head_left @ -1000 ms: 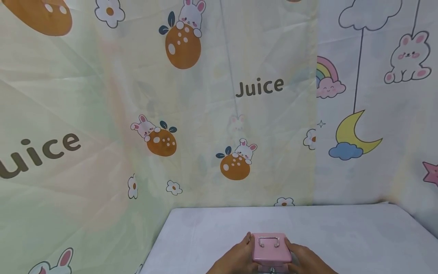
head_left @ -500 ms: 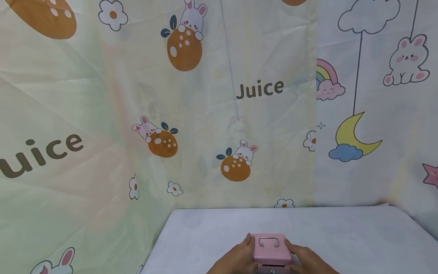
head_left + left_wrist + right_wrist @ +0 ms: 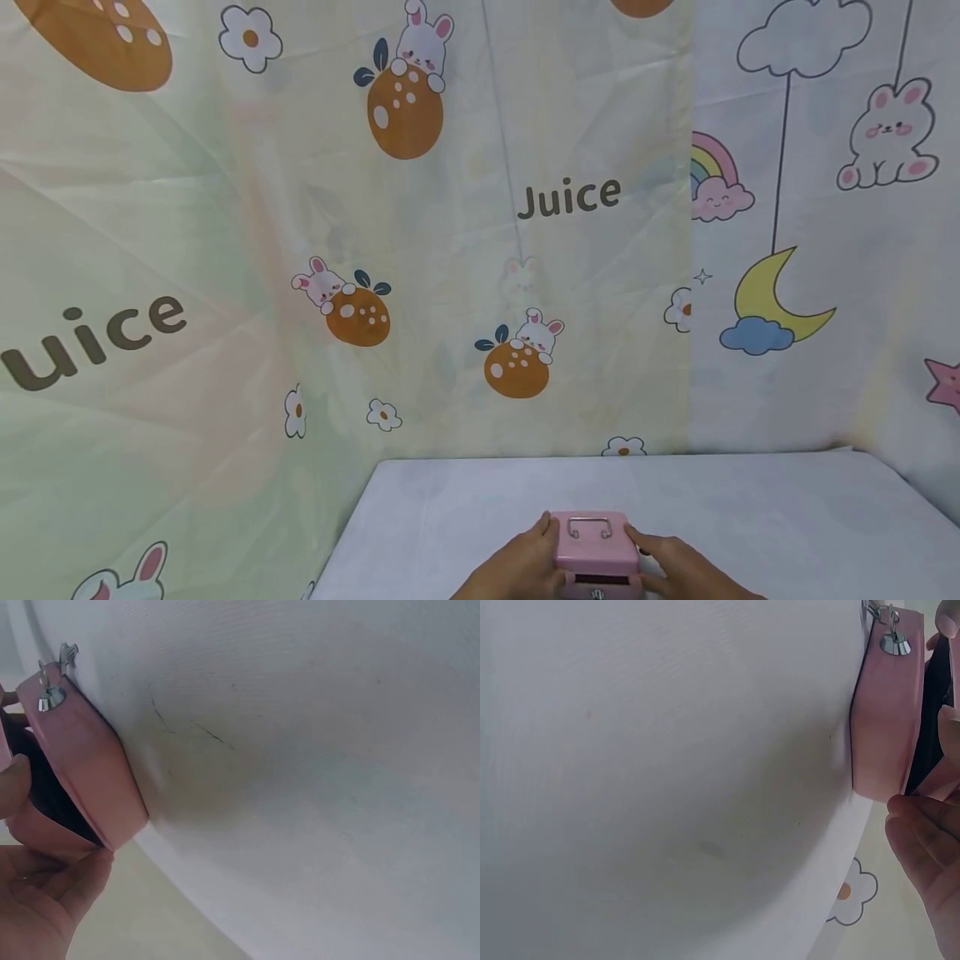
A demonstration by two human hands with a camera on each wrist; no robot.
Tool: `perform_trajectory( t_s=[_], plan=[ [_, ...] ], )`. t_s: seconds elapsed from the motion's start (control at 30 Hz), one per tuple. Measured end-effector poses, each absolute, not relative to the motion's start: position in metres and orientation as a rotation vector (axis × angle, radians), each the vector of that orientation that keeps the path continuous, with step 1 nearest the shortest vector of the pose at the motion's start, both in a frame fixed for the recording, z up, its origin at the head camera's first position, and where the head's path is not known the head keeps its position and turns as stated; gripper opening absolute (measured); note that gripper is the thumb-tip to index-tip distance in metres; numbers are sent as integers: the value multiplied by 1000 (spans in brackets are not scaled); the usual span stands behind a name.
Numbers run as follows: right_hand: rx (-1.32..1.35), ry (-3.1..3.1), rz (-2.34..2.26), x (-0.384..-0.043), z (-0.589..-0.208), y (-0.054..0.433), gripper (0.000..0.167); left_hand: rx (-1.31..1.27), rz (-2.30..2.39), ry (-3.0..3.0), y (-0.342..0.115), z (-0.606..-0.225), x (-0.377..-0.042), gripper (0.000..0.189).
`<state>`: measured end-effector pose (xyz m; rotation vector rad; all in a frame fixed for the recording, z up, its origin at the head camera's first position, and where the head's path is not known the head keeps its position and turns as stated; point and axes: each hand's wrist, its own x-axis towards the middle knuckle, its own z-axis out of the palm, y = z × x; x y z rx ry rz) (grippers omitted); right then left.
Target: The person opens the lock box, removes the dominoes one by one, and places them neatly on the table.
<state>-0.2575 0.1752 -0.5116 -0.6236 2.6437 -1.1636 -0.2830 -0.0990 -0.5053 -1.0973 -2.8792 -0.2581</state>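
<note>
A small pink cash box (image 3: 597, 552) with a wire handle (image 3: 589, 522) on its lid stands on the white table at the bottom of the head view. Its lid is partly raised, and a dark gap shows along the front. My left hand (image 3: 513, 565) holds the box at its left side, thumb at the gap. On the opposite side my right hand (image 3: 678, 568) grips it too, fingertips at the rear corner in the right wrist view. A key (image 3: 51, 697) sits in the front lock in the left wrist view. The box's inside is mostly hidden.
The white table (image 3: 450, 500) reaches back to a printed cloth (image 3: 450, 233) with bunnies, oranges and lettering. Cloth also hangs at the left and right. Dark scratches (image 3: 210, 735) mark the table surface in the left wrist view.
The lid has risen at the front, opening a dark gap above the lock. The right hand has shifted slightly outward; the left hand has barely moved. The head view has tilted up slightly.
</note>
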Motion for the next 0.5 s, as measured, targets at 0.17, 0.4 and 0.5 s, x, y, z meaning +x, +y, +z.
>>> perform_trajectory(
  t_s=[0.17,0.4,0.5],
  plan=[
    [-599,2693,-1099,-261,-509,174,89,-1022,-283,-2970,-96,-502,-283,74],
    [-627,2740,-1030,-265,-506,174,84,-997,-355,-3016,-95,-497,-283,70],
    [-642,2745,-1014,-265,-505,175,78,-1023,-352,-2979,-96,-495,-283,68]
  ],
)
